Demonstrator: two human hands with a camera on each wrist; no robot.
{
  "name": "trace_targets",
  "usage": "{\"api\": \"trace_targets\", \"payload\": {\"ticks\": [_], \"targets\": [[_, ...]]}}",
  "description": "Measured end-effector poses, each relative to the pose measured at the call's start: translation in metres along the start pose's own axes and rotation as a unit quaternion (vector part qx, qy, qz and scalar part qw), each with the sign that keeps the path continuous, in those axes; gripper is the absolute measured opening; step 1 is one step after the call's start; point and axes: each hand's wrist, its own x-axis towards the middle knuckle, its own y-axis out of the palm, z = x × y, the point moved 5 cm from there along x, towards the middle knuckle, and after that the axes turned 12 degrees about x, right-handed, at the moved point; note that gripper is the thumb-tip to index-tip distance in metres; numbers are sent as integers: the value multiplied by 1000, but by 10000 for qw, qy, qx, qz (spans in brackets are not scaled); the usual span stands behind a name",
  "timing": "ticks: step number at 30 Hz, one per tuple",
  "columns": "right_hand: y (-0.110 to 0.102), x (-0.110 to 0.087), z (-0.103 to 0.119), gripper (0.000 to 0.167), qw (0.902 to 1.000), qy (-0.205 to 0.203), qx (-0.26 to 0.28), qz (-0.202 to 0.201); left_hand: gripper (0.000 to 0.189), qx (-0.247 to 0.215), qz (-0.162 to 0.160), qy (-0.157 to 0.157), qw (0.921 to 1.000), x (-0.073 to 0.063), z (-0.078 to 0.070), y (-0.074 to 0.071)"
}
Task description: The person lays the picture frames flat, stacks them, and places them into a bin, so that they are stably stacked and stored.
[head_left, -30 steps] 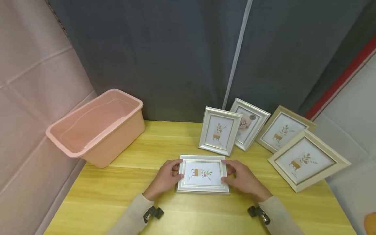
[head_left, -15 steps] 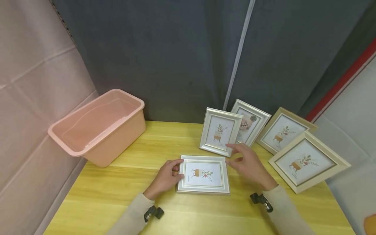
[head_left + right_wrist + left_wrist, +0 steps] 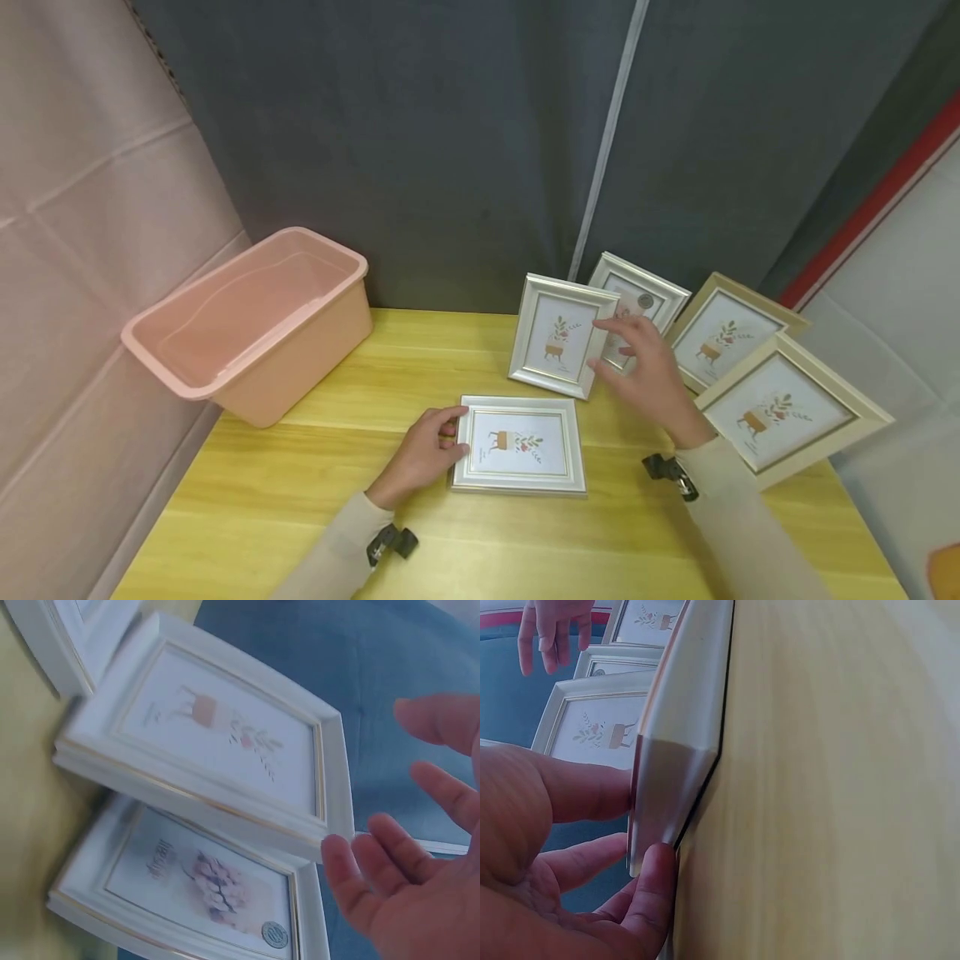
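Note:
A white picture frame (image 3: 517,444) with a potted-plant print lies flat on the table. My left hand (image 3: 422,454) holds its left end, thumb and fingers at the edge; the left wrist view shows the fingertips (image 3: 656,870) against the frame's side. Behind it, a silver-white picture frame (image 3: 561,337) stands propped up. My right hand (image 3: 643,371) hovers at that frame's right side with thumb and fingers spread; in the right wrist view nothing lies between them. Partly covered by this hand is another standing frame (image 3: 217,889), with a blossom print and round sticker.
Farther right, a tan picture frame (image 3: 783,312) and a cream picture frame (image 3: 866,410) stand overlapping. At the left stands a pink plastic bin (image 3: 300,358) on the wooden table (image 3: 315,467). A dark grey curtain (image 3: 390,150) hangs behind.
My right hand has let go of the lying frame's right end and moved up and right to the standing silver-white frame. The left hand has stayed on the lying frame.

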Motion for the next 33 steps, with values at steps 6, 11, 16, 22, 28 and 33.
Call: {"api": "trace_targets", "payload": {"ticks": [6,11,16,22,28,33], "targets": [[-7,16,-4,50,9993,-220,-122,-294,57,46,-14,-16,10000,0,0,0],[-7,25,-11,49,9993,-163,-113,-317,57,43,-1,-43,10000,0,0,0],[-4,35,-19,49,9997,-22,-133,-189,56,12,3,-27,10000,1,2,1],[0,49,-31,51,9999,124,-90,24,56,-79,-14,-24,10000,1,3,2],[6,58,-43,47,9990,174,-168,379,55,-108,-20,-8,9999,2,3,1],[10,61,-52,42,9971,250,-179,693,54,-119,11,22,9999,0,2,1]]}}
